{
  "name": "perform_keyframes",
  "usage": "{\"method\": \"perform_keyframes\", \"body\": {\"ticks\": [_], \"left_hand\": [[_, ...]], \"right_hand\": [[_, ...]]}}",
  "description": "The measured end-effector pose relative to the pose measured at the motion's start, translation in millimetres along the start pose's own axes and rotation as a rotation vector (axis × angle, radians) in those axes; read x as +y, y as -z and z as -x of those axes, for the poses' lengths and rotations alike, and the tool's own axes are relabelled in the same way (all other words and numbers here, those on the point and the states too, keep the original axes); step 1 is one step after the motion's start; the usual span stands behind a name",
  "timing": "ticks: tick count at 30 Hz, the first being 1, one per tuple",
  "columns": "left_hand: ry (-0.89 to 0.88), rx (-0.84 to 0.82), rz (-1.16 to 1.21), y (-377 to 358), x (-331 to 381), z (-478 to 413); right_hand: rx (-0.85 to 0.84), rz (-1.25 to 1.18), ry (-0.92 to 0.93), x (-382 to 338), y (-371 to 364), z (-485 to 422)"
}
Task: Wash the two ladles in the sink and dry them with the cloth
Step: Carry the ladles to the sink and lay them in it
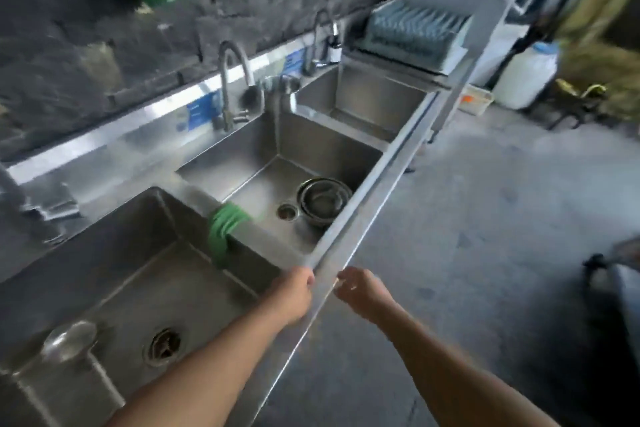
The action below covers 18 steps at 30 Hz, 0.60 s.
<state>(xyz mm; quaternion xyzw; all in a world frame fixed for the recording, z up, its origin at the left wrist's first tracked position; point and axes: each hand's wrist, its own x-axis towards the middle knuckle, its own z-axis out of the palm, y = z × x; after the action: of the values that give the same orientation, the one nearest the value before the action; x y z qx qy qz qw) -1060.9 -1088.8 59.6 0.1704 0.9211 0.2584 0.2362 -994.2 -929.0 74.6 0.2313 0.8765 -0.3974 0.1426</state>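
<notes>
Seemingly barely started: held left hand (294,295), right hand (360,291) empty and loosely curled by sink (363,199); ladle (69,340), cloth (225,224) untouched.

A long stainless-steel sink unit (370,184) with three basins is seen running from lower left to upper right of the frame. A green cloth (225,224) is draped over the divider between the near and middle basins. Nested steel bowls (323,199) are set in the middle basin, beside its drain. A blurred ladle (69,340) is laid in the near basin. A dish rack (412,31) is placed at the far end.
</notes>
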Motion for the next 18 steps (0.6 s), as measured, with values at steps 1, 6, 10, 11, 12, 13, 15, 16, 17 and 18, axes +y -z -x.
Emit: {"method": "perform_keyframes", "body": {"ticks": [1, 6, 10, 11, 12, 13, 15, 16, 17, 18], "left_hand": [[-0.064, -0.021, -0.055, -15, 37, -7], [-0.324, -0.146, -0.239, -120, 221, -24], [-0.56, -0.294, -0.325, -220, 366, -9], [-0.634, -0.344, -0.371, -246, 401, 1], [-0.712, -0.385, -0.418, -271, 436, 12], [-0.78, -0.42, -0.447, -291, 465, 22], [-0.891, -0.491, -0.485, -332, 515, 43], [-0.946, -0.526, -0.502, -353, 540, 57], [-0.977, -0.552, -0.512, -365, 557, 66], [-1.028, -0.596, -0.518, -386, 581, 81]], "right_hand": [[0.046, -0.018, -0.028, 27, 28, 9], [0.255, -0.121, -0.194, 172, 161, 73], [0.463, -0.226, -0.371, 293, 242, 153], [0.531, -0.255, -0.42, 324, 256, 177], [0.597, -0.295, -0.471, 353, 269, 202], [0.652, -0.326, -0.513, 377, 278, 224], [0.747, -0.404, -0.608, 418, 290, 267], [0.784, -0.444, -0.65, 437, 296, 290], [0.809, -0.47, -0.679, 450, 300, 304], [0.862, -0.499, -0.728, 470, 305, 324]]}}
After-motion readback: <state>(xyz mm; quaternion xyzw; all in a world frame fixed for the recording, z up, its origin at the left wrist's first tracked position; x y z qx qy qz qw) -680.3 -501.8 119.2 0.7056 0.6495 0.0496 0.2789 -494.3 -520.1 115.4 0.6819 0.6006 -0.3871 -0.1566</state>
